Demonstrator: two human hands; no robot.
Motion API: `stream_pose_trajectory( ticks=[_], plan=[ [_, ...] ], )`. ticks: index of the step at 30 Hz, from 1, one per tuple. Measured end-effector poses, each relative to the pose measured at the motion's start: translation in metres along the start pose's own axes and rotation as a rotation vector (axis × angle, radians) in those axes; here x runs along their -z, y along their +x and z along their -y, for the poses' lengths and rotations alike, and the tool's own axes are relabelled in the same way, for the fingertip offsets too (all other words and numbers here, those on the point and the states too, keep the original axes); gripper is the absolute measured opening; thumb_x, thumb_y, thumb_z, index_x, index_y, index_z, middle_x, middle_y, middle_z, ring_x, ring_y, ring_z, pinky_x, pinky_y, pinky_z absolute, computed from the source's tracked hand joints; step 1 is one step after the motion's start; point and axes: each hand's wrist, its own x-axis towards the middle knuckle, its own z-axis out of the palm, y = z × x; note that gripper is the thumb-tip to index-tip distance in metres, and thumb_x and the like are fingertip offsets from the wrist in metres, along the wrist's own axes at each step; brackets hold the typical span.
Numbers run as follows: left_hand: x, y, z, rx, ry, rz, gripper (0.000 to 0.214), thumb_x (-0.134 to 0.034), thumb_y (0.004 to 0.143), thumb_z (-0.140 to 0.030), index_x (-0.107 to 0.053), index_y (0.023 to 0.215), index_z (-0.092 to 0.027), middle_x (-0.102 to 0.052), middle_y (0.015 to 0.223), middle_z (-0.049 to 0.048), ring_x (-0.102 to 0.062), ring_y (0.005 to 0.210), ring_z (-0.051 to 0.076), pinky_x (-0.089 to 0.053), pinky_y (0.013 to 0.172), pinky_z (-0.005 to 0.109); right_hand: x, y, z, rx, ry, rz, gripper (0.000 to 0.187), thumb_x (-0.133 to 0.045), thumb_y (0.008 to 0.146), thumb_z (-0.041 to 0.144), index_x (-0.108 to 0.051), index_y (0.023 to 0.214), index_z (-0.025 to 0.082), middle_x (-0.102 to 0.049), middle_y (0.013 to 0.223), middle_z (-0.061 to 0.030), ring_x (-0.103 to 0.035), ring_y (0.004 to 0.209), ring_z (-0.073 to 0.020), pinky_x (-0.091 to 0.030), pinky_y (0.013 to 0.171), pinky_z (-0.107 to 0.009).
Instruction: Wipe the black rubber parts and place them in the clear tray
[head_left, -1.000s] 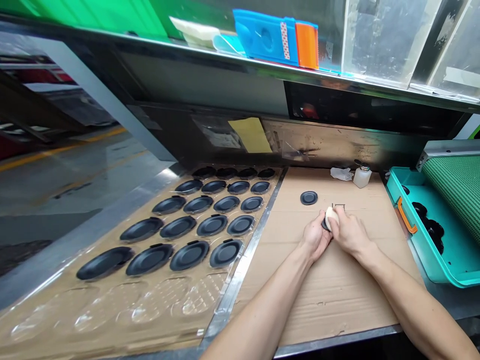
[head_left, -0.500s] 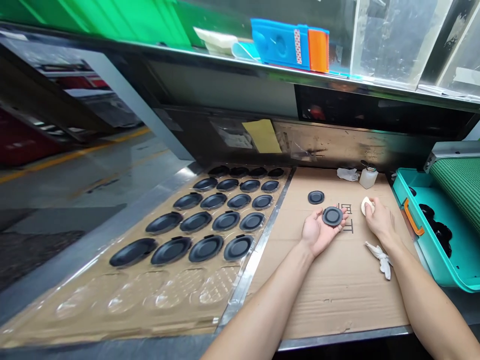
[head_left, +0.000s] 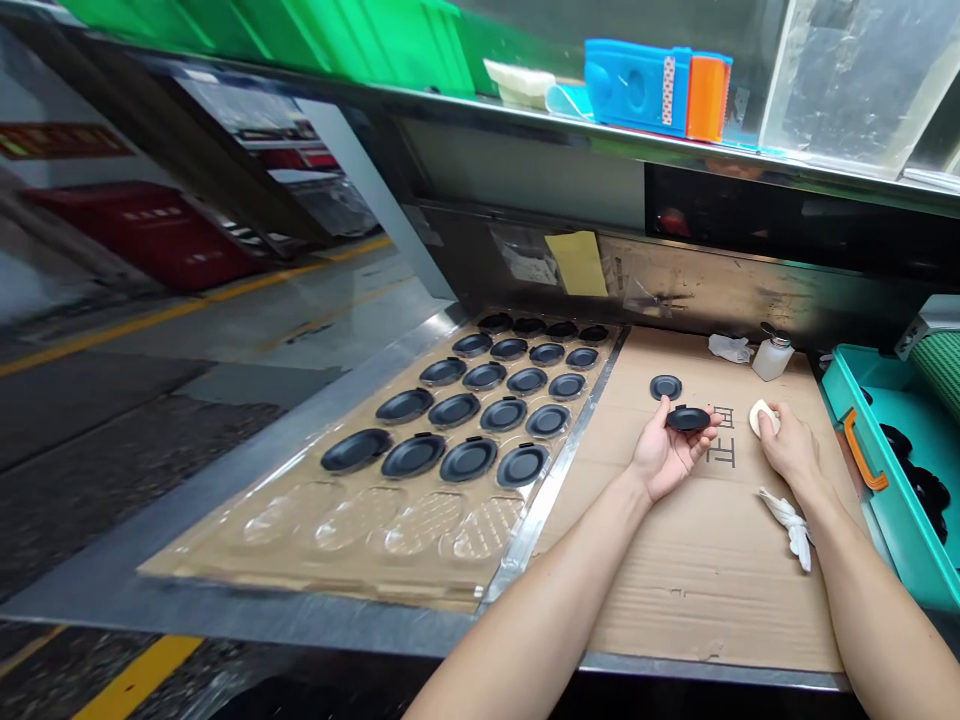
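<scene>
My left hand (head_left: 667, 450) is palm up at the middle of the cardboard sheet (head_left: 697, 590), and it holds a round black rubber disc (head_left: 688, 418) tilted at the fingertips. A little to the right, my right hand (head_left: 787, 445) grips a white pad (head_left: 761, 418), probably sponge or cloth, and rests it on the cardboard. The hands are apart. A second black disc (head_left: 666, 387) lies flat just beyond my left fingers. Rows of black discs (head_left: 469, 460) sit in a clear blister tray (head_left: 360, 530) to the left.
A crumpled white cloth (head_left: 787, 530) lies near my right wrist. Further back stand a white pump bottle (head_left: 772, 360) and a white scrap (head_left: 729, 348). A teal crate (head_left: 885, 480) holding black parts stands at right. Blue and orange items (head_left: 656, 90) sit on a shelf above.
My hands have separated, with the white pad moving right, off the disc. The disc now sits tilted in my left fingers, and the view has swung left.
</scene>
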Motion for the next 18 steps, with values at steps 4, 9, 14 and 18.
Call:
stream_pose_trajectory(
  ticks=[4,9,14,18],
  plan=[
    [0.001,0.002,0.002,-0.026,0.025,0.005,0.062,-0.034,0.102,-0.055,-0.066,0.112,-0.003,-0.073,0.103,0.0228,-0.070,0.074,0.019,-0.056,0.064,0.027,0.003,-0.002,0.004,0.075,0.198,-0.020,0.044,-0.045,0.096,0.047,-0.061,0.126,0.020,-0.072,0.113,-0.0128,-0.066,0.103,-0.0282,-0.045,0.085,-0.035],
    [0.001,0.007,0.013,-0.083,0.056,0.047,0.037,-0.039,0.103,-0.036,-0.065,0.114,-0.013,-0.071,0.114,0.0170,-0.070,0.096,0.024,-0.056,0.082,0.036,0.010,-0.033,0.038,0.166,0.595,0.047,0.050,-0.041,0.097,0.056,-0.055,0.127,0.019,-0.074,0.096,-0.0083,-0.067,0.081,-0.0210,-0.048,0.071,-0.028],
    [-0.002,0.008,0.025,-0.067,0.076,0.131,0.034,-0.039,0.104,-0.034,-0.065,0.118,-0.017,-0.068,0.125,0.0123,-0.065,0.115,0.024,-0.049,0.103,0.039,0.013,-0.061,0.069,0.169,0.131,0.048,0.044,-0.042,0.101,0.049,-0.053,0.134,0.022,-0.073,0.090,-0.0111,-0.069,0.079,-0.0248,-0.047,0.074,-0.032],
    [-0.006,0.006,0.027,-0.081,0.104,0.099,0.038,-0.035,0.105,-0.036,-0.066,0.118,-0.017,-0.067,0.129,0.0116,-0.063,0.121,0.023,-0.046,0.109,0.039,0.015,-0.066,0.077,0.157,-0.076,0.039,0.046,-0.032,0.105,0.047,-0.049,0.143,0.027,-0.074,0.092,-0.0140,-0.070,0.080,-0.0272,-0.046,0.074,-0.033]
  ],
)
